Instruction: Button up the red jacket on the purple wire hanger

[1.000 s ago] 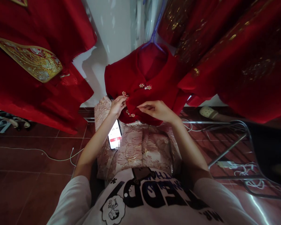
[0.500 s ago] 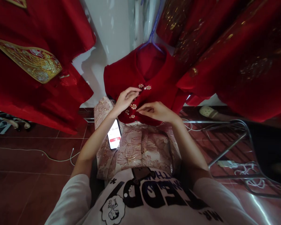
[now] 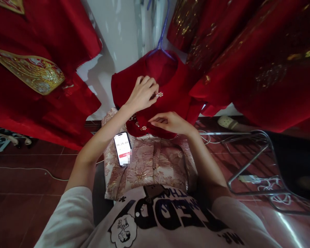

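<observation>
Two hands on one little red jacket [image 3: 175,89] here, which hangs on a blue hanger [image 3: 162,38] against the far white wall, right in the middle of the view. We've got our left hand [image 3: 142,93] up near the collar, fingers curled and pinched around the top flower button [image 3: 159,94]. Our right hand [image 3: 170,122] sits lower at the hem, thumb and fingers closed on the edge of the red fabric, just beside the lower buttons [image 3: 143,128]. Below the jacket there's a pink brocade garment [image 3: 155,162] spread out toward us, with a phone [image 3: 122,148] lying on its left part, screen lit. Bigger red robes [image 3: 41,69] with gold embroidery hang on the left and right, and a metal chair frame [image 3: 258,162] stands on the floor at the right.
</observation>
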Tool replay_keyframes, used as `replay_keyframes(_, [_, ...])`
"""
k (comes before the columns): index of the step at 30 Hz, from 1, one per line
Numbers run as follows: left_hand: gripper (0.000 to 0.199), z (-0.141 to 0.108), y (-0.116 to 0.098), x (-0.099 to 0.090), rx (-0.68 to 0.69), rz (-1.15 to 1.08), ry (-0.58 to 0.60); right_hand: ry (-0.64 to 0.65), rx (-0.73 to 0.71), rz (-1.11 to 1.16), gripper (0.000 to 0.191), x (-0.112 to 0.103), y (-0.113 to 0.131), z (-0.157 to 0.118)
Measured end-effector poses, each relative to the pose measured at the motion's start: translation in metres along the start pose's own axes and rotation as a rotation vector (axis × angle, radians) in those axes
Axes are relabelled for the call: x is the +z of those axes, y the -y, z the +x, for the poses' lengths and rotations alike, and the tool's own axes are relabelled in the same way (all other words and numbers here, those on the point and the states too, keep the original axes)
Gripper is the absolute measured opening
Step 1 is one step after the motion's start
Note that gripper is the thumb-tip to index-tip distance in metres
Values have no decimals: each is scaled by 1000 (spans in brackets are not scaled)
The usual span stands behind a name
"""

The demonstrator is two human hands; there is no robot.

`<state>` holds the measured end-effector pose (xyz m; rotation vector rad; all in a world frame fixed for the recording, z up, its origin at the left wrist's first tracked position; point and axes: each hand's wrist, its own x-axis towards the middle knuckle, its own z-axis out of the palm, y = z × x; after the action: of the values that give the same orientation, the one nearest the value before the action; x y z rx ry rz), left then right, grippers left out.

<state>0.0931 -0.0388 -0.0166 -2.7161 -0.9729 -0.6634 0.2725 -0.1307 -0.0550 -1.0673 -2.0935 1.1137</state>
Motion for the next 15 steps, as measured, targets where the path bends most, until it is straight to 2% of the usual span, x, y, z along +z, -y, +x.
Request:
replay_keyframes(5, [22, 4, 8, -9, 128, -34, 92, -95, -52, 13, 29, -6, 7, -4])
replay_keyframes(8, [28, 3, 9, -11, 152, -39, 99, -317, -95, 42, 35, -12, 9, 4])
replay_keyframes(11, [29, 1, 10, -9, 131, -14, 82, -641, -175, 104, 48, -15, 8, 30])
replay_keyframes(12, [30, -1, 10, -7, 114, 10, 83, -705, -200, 139, 53, -15, 8, 42])
replay_keyframes(13, [31, -3, 11, -5, 92, 43, 96, -733, -215, 176, 60, -14, 7, 55])
replay_keyframes(15, [33, -7, 13, -1, 39, 130, 159, -708, -195, 228, 74, -9, 6, 80])
